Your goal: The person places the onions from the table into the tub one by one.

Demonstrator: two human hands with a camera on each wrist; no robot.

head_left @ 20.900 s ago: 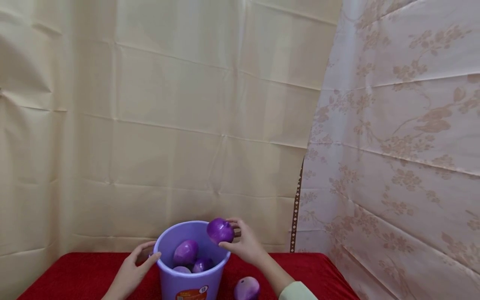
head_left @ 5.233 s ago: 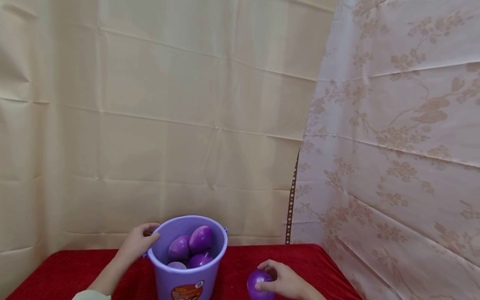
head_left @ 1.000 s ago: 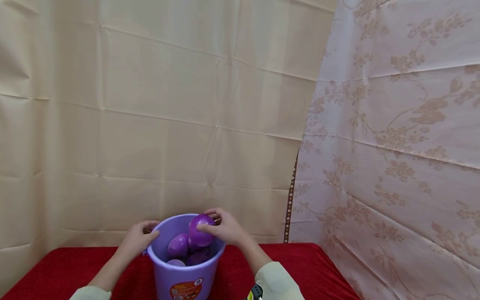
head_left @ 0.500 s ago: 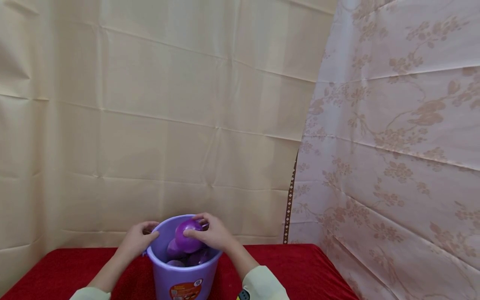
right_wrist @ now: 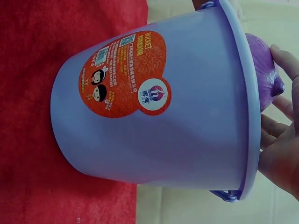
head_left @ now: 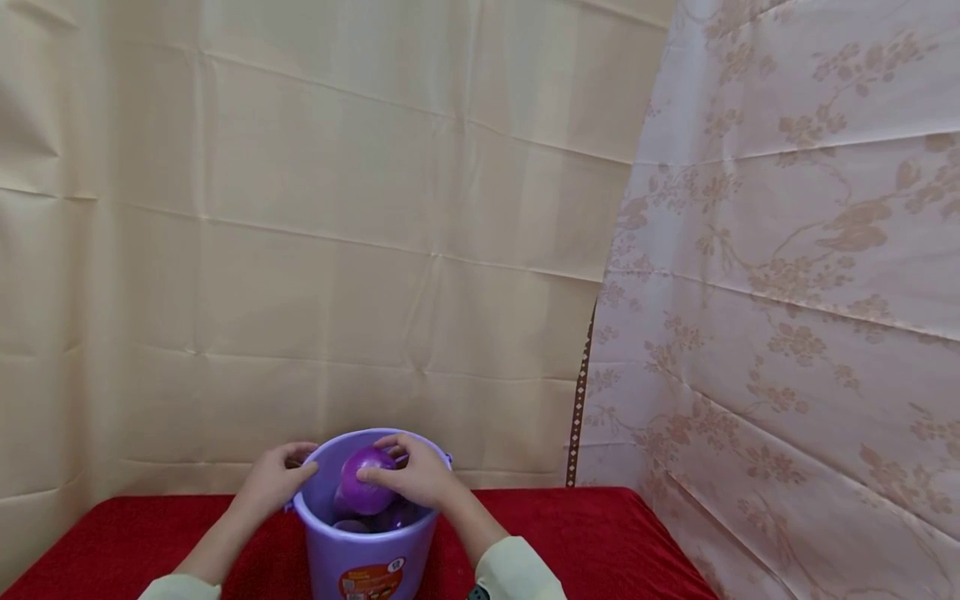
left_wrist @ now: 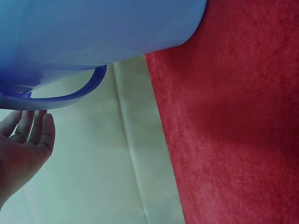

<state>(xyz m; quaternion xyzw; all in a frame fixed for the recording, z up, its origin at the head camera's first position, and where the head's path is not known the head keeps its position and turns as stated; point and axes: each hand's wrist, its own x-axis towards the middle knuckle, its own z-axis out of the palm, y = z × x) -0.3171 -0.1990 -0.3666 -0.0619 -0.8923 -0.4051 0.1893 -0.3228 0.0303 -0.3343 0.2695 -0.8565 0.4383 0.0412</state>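
Note:
A purple bucket [head_left: 360, 558] with an orange label stands upright on the red cloth. My left hand [head_left: 272, 482] grips its rim at the left side; in the left wrist view the fingertips of the left hand [left_wrist: 28, 140] show beside the bucket's handle [left_wrist: 70, 98]. My right hand [head_left: 420, 473] holds a shiny purple onion [head_left: 366, 482] inside the bucket's mouth, thumb on the near side and fingers behind. The right wrist view shows this onion [right_wrist: 264, 70], its pointed tip out, just past the rim. Other purple onions [head_left: 405, 513] lie lower in the bucket, partly hidden.
The red cloth [head_left: 570, 542] covers the table under the bucket. A beige curtain [head_left: 337, 250] hangs behind it, and a pale flowered curtain [head_left: 787, 292] hangs along the right. A dark watch [head_left: 477, 592] shows at the right sleeve.
My right hand took the onion from the table right of the bucket and carried it over the rim. In the last second it moved left and down into the mouth. My left hand stayed put.

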